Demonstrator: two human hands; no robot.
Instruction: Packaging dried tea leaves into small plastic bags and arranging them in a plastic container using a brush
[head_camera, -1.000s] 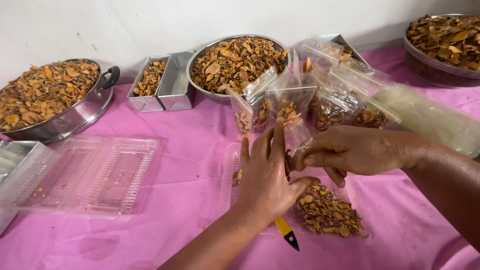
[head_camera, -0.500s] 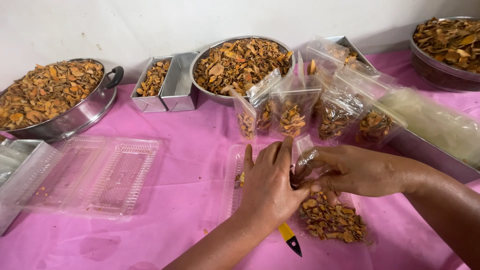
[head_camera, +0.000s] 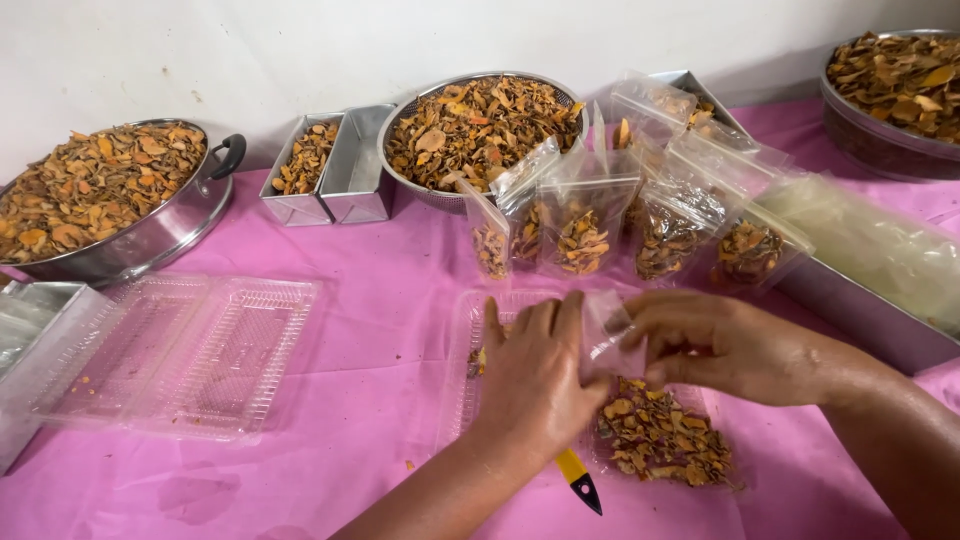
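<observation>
My left hand (head_camera: 535, 375) and my right hand (head_camera: 715, 340) meet over a clear plastic tray (head_camera: 470, 370) on the pink tablecloth. Both pinch a small clear plastic bag (head_camera: 605, 335) between them. A heap of dried orange-brown chips (head_camera: 660, 440) lies in the tray just below my right hand. A yellow and black tool (head_camera: 580, 480) pokes out from under my left wrist. Behind my hands stand several small filled bags (head_camera: 580, 235) of the same chips, upright in a row.
A steel pan of chips (head_camera: 110, 200) sits at the left, a steel colander of chips (head_camera: 470, 120) at the back, another bowl (head_camera: 890, 90) at the far right. Two small tins (head_camera: 330, 165), an open clear clamshell box (head_camera: 180, 350) and a tin with plastic sheets (head_camera: 870, 270) lie around.
Both hands have slid down toward me and apart from the row of filled bags. The small bag between them now looks empty and flatter.
</observation>
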